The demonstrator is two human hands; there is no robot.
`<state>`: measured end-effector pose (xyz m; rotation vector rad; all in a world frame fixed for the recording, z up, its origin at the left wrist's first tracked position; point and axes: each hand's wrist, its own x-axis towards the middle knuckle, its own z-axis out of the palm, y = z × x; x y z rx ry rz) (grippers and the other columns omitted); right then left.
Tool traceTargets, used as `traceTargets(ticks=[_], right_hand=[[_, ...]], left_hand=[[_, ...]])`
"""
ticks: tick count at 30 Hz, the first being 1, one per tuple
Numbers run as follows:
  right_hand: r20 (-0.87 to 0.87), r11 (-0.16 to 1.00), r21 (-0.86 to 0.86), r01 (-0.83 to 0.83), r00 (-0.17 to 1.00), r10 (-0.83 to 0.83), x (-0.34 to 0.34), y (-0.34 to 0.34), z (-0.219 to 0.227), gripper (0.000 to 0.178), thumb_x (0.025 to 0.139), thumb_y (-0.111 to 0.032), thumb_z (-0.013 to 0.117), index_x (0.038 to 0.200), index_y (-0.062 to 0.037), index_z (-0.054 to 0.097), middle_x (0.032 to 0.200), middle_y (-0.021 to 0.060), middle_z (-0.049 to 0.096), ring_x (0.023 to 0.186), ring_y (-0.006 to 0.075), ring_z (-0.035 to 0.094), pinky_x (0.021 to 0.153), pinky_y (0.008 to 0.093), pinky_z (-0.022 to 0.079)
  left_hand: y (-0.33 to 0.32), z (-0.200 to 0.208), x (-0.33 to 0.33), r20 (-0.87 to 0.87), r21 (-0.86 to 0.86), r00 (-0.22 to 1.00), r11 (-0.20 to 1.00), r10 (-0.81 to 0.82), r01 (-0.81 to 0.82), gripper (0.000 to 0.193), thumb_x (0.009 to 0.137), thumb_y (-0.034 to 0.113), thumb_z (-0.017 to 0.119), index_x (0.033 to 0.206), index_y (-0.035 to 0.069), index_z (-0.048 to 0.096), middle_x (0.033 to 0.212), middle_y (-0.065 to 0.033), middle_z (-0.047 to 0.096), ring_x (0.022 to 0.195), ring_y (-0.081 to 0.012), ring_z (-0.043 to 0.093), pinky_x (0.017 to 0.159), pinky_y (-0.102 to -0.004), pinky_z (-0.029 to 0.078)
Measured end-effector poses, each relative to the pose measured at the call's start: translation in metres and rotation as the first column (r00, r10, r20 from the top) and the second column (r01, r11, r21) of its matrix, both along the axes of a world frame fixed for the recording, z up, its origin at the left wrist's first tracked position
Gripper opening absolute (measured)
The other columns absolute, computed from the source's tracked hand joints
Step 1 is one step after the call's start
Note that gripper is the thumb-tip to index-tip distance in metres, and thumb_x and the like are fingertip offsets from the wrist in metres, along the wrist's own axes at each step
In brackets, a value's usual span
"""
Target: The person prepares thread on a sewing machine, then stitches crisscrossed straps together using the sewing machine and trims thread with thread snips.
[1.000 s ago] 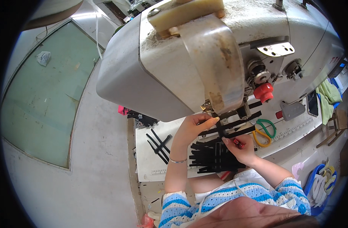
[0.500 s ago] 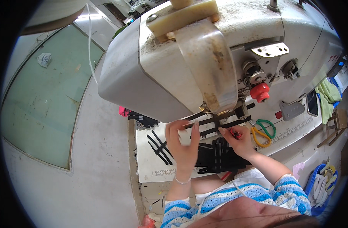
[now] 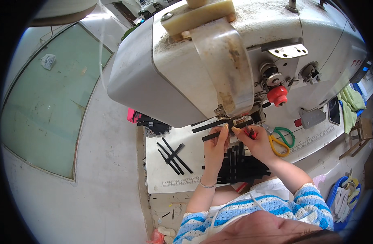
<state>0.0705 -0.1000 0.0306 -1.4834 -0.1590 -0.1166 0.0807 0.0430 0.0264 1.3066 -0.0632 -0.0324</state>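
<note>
Under the head of a white sewing machine [image 3: 182, 77], my left hand [image 3: 215, 152] pinches a flat black strap [image 3: 209, 137] between thumb and fingers. My right hand [image 3: 261, 150] is closed beside it, its thumb and fingertips on the black straps near the needle area. Tucked in its palm is a small red-handled tool [image 3: 252, 132], apparently thread snips, partly hidden by the fingers. Another black strap [image 3: 209, 125] runs in from the left just beyond my left hand. A pile of black straps [image 3: 241, 168] lies near me, below both hands.
Crossed black straps [image 3: 173, 158] lie on the white table [image 3: 156, 183] at left. Scissors with green and yellow handles [image 3: 279, 146] rest right of my right hand. Farther right are a phone [image 3: 334, 110] and a blue basket [image 3: 333, 197]. Black pieces [image 3: 154, 125] sit at the far left.
My left hand has moved right and closed on a strap beside my right hand. The straps under the machine have shifted, and another strap lies across those at left.
</note>
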Motion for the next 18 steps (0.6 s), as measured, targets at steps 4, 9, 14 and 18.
traceTargets(ticks=[4,9,14,18], right_hand=[[-0.065,0.999,-0.007,-0.043,0.997,0.042,0.0,-0.003,0.002,0.022,0.086,-0.016,0.062,0.077,0.0042,0.064,0.056,-0.0055,0.042,0.056,0.002,0.033,0.047,0.0228,0.025],[-0.058,0.999,0.031,-0.022,0.998,0.024,0.001,0.0,0.003,0.022,0.087,-0.017,0.061,0.079,0.0032,0.064,0.055,-0.006,0.041,0.054,0.0015,0.032,0.046,0.0232,0.024],[-0.147,1.0,0.027,0.008,0.989,-0.004,0.004,0.002,0.011,0.017,0.084,-0.014,0.061,0.081,0.0013,0.067,0.052,-0.0078,0.04,0.051,0.0014,0.031,0.045,0.0232,0.023],[-0.142,0.999,0.016,0.04,0.989,-0.038,0.004,0.004,0.013,0.014,0.083,-0.011,0.06,0.082,0.0001,0.068,0.052,-0.0083,0.042,0.051,0.0012,0.032,0.044,0.0224,0.023]], left_hand=[[-0.001,0.0,0.001,0.056,-0.01,0.998,1.0,-0.007,0.008,0.016,0.091,0.019,0.056,0.088,0.004,0.053,0.064,0.0039,0.048,0.049,-0.0006,0.037,0.042,-0.0165,0.027],[-0.003,0.004,0.004,0.04,-0.041,0.999,0.999,-0.013,0.015,0.014,0.091,0.017,0.056,0.087,0.005,0.052,0.062,0.0043,0.047,0.049,-0.0006,0.036,0.042,-0.0164,0.026],[-0.001,0.008,0.014,0.026,-0.029,0.999,0.999,-0.019,0.02,0.012,0.091,0.016,0.056,0.087,0.005,0.053,0.06,0.005,0.045,0.048,-0.0007,0.035,0.042,-0.0168,0.024],[0.0,0.008,0.018,-0.002,-0.031,1.0,1.0,0.002,-0.002,0.012,0.09,0.014,0.054,0.091,0.002,0.056,0.06,0.0032,0.046,0.048,-0.0022,0.035,0.043,-0.0178,0.024]])
